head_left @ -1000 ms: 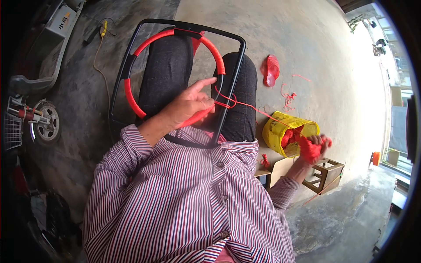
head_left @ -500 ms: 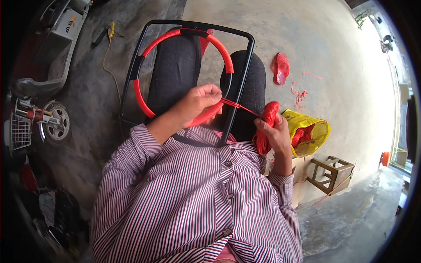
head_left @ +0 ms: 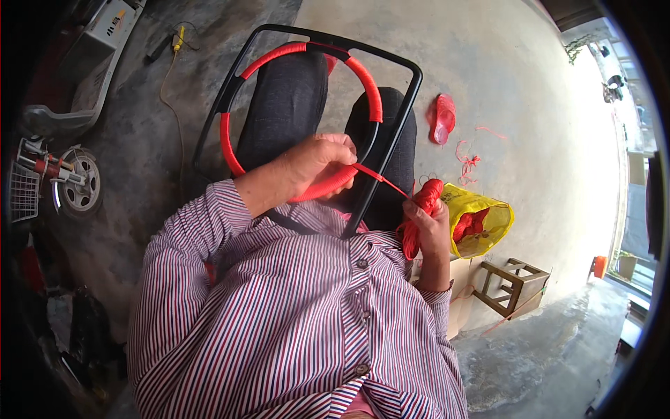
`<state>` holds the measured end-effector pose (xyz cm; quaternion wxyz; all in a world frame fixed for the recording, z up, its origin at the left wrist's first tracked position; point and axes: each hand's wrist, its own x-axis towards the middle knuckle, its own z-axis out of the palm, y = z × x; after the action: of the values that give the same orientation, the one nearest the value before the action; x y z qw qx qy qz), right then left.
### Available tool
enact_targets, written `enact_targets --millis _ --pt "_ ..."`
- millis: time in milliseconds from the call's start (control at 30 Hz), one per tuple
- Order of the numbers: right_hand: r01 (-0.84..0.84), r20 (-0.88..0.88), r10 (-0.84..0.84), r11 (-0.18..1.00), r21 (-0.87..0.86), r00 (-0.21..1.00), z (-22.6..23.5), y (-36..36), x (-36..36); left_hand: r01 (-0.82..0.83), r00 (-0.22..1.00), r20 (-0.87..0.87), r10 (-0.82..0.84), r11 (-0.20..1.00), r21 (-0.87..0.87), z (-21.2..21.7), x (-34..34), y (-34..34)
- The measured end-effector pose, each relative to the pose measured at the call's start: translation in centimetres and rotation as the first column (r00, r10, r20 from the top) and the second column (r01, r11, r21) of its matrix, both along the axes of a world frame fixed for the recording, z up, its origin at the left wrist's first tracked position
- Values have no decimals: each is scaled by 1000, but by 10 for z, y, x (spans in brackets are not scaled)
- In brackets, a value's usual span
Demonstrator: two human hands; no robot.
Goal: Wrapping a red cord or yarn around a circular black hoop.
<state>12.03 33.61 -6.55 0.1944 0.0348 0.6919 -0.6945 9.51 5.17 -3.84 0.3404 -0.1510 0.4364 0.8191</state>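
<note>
A black rectangular frame [head_left: 402, 115] rests across my knees, with a ring [head_left: 365, 78] inside it. Red cord is wound in close turns over several parts of the ring, and black stretches show between them. My left hand [head_left: 317, 164] is closed around the near right part of the ring, where its fingertips pinch the winding. From there a red cord [head_left: 395, 188] runs taut over the frame's right bar to my right hand [head_left: 434, 230]. That hand grips a skein of red cord [head_left: 423, 197] beside my right knee.
A yellow bag [head_left: 505, 222] holding more red cord is right of my right hand, with a wooden stool [head_left: 525, 292] nearby. A red slipper [head_left: 442, 120] and cord scraps [head_left: 467, 166] lie on the concrete floor. Leftward are a wheel [head_left: 82, 183] and a yellow-ended cable [head_left: 179, 38].
The looped cord strands between my hands have drawn together into a tighter line. The frame and ring have shifted slightly right. My left hand keeps its grip, and my right still holds the skein.
</note>
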Motion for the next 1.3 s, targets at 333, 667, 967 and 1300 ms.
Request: enact_targets --millis 333,667,967,1300 --pt "44 -389 313 729 683 866 84 -39 -65 -144 979 -152 134 988 -62 -9 9 6" --pt "424 -887 271 800 424 374 39 -78 -76 -301 945 -195 263 933 -198 -20 11 8" --pt "89 -555 558 651 753 617 8 -75 -41 -45 998 42 45 999 13 -1 7 13" --pt "97 -64 -185 744 -661 981 6 13 -34 -115 988 99 116 993 -17 -15 8 7"
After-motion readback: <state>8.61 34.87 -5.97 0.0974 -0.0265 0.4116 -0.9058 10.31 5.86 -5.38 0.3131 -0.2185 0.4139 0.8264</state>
